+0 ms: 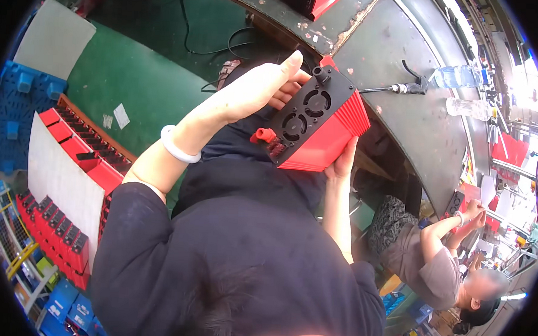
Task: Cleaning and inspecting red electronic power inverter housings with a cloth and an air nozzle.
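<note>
A red power inverter with a black end panel is held tilted above my lap. Two round fan grilles, a black terminal and a red terminal show on that panel. My left hand is at its left edge, thumb raised and fingers bent in against the side; the fingertips are partly hidden. Under the lower right side, my right hand grips the ribbed red case, its other fingers out of sight beneath.
A worn dark workbench curves along the right, with a black cable plug and clear plastic bottles. Red cases stand in rows at left, near a blue plastic pallet. Another person works at right.
</note>
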Demonstrator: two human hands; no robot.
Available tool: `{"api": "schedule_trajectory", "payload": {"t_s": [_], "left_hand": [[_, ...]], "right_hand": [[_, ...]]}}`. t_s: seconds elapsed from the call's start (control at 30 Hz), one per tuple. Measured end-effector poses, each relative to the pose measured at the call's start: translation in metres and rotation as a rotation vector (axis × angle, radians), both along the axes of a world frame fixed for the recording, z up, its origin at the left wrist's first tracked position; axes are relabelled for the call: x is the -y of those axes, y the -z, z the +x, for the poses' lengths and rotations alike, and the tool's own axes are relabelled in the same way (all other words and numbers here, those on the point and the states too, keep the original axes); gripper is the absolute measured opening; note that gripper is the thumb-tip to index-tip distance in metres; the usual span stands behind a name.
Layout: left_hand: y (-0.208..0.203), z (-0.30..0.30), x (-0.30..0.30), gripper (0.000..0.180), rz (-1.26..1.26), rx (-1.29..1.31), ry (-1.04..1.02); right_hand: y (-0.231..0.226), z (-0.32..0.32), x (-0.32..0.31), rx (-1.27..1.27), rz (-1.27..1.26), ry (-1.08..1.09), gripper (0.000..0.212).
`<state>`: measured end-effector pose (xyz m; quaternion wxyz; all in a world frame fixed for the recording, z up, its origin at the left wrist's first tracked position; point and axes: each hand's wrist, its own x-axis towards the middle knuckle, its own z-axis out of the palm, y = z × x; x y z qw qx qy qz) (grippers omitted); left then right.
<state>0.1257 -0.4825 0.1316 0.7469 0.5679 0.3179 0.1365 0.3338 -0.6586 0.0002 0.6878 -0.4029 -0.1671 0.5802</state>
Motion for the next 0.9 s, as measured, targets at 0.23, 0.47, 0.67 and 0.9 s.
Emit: {"api": "schedule_trajectory", "payload": {"t_s": [0.23, 0.47, 0.67, 0.9], "left_hand": [[0.016, -0.002, 0.0, 0.045, 0.149, 0.101, 0.053], [0.05, -0.003, -0.01, 0.084, 0.27, 0.398, -0.079], [0.038, -0.005, -0.037, 0.088, 0.078, 0.603, 0.464], [0.044, -0.008, -0.028, 0.081, 0.085, 0.528, 0.119]], "right_hand": [[0.0, -0.011, -0.002, -0.026, -0.16, -0.014, 0.07], [0.027, -0.037, -0.025, -0.629, -0.272, -0.174, 0.051], [0.054, -0.064, -0.044, -1.011, -0.09, -0.474, 0.046], [0.029, -0.031, -0.049, 0.354, -0.343, -0.41, 0.051]]}}
